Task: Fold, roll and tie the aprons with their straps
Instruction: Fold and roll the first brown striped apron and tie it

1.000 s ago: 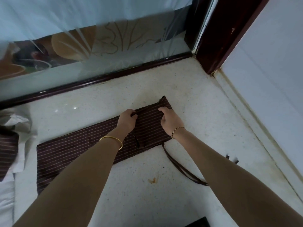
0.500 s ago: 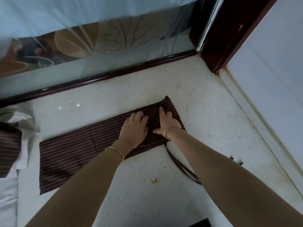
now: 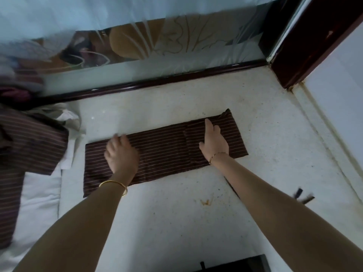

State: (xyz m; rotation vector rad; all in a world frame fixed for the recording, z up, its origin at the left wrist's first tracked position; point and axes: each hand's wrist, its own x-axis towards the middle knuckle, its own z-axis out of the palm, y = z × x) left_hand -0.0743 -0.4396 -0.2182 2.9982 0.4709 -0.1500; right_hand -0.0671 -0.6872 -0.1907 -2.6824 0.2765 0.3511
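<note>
While both arms reach forward, left hand point(image 3: 121, 156), right hand point(image 3: 214, 141) flat on apron point(image 3: 165, 150)

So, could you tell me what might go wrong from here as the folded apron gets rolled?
Two risks, I think. The strap trails off the folded apron under the right forearm, so it could snag or get rolled inside. The left hand and right hand lie flat and open on the cloth, gripping nothing, so the layers might slip apart on the smooth floor.
</note>
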